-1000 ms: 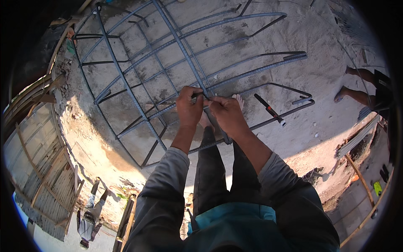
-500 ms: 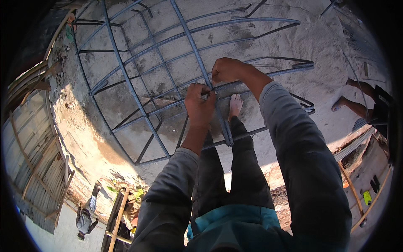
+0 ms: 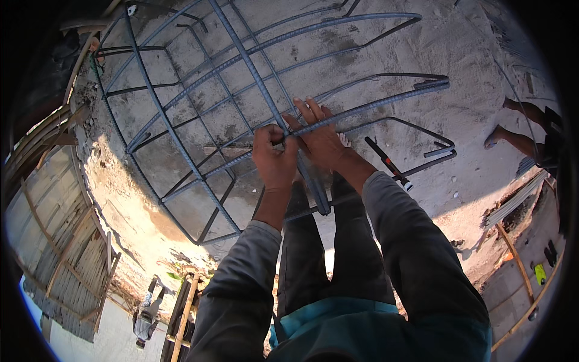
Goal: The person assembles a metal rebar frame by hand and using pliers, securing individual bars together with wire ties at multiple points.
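Observation:
A cage of ribbed steel rebar (image 3: pixel 250 57) with thinner bent bars spreads before me over the pale ground. My left hand (image 3: pixel 274 157) is closed in a pinch at a crossing of two bars, thumb against forefinger. Whatever lies between those fingertips is too small to make out. Right beside it, my right hand (image 3: pixel 322 142) is open, its fingers stretched out behind a long ribbed bar and its thumb near the same crossing. No held thing shows in the right hand.
A black stick-like tool (image 3: pixel 386 160) with an orange band lies right of my right hand. Another person's legs (image 3: pixel 518 127) are at the far right; a second person (image 3: pixel 145 320) is at lower left. Corrugated sheets (image 3: pixel 54 241) and a bamboo pole (image 3: pixel 184 320) stand at the left.
My right hand has come down and left from above the bar, its curled fingers now stretched out. My left hand stays pinched at the crossing. The black tool has come into sight.

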A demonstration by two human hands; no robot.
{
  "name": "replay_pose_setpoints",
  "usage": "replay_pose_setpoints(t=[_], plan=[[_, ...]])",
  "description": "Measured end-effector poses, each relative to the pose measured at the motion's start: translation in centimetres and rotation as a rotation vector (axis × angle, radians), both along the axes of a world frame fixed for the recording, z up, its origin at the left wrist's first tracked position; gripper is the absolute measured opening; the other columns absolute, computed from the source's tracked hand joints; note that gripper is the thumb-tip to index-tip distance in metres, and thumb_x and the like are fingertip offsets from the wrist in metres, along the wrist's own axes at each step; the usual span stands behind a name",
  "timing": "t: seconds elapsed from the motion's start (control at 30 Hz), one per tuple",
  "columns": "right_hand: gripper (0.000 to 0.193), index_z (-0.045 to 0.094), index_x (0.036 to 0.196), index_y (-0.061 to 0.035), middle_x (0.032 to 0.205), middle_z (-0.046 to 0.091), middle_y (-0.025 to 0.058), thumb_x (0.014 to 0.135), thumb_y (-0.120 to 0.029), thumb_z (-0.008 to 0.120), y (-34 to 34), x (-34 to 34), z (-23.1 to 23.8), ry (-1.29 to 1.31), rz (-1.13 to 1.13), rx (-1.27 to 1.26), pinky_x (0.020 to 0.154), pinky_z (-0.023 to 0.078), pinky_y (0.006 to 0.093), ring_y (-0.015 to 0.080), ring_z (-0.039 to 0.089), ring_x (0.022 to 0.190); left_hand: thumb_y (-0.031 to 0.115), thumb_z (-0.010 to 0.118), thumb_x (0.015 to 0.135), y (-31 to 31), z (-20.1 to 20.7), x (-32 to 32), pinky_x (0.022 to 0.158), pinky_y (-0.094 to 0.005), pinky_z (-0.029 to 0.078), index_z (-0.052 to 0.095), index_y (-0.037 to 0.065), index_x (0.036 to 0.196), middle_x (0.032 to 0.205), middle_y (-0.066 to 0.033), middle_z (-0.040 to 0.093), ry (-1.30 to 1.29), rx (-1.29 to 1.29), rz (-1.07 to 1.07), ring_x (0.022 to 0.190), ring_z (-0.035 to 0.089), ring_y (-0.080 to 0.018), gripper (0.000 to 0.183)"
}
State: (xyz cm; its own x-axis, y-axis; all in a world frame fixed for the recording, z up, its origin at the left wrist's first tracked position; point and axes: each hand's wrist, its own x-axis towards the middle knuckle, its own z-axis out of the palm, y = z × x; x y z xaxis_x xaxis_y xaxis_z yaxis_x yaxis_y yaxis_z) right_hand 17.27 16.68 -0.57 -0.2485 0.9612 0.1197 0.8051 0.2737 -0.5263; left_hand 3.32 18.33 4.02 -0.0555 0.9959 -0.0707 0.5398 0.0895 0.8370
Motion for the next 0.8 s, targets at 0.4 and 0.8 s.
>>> replay_pose_setpoints(t=[0.4,0.8], plan=[[0.013,0.064,0.091,-0.0017,0.066,0.057,0.0050,0.094,-0.012,0.056,-0.9,0.5,6.0,0.597,-0.211,-0.761,0.063,0.044,0.0319,0.0133,0.054,0.058,-0.004,0.067,0.072,0.6,0.1,-3.5,0.075,-0.0306,0.052,0.066,-0.001,0.090,0.087,-0.0110,0.068,-0.183,-0.110,-0.112,0.084,0.068,-0.0209,0.019],[0.006,0.064,0.083,-0.0034,0.077,0.067,0.0148,0.081,-0.008,0.063,5.5,-2.5,15.0,-0.244,0.421,-0.511,0.063,0.052,0.0429,0.0339,0.067,0.073,0.003,0.074,0.068,-1.1,-1.5,-1.5,0.068,-0.0402,0.047,0.065,0.003,0.085,0.080,-0.0106,0.055,-0.206,0.025,-0.003,0.077,0.057,-0.0309,0.019]])
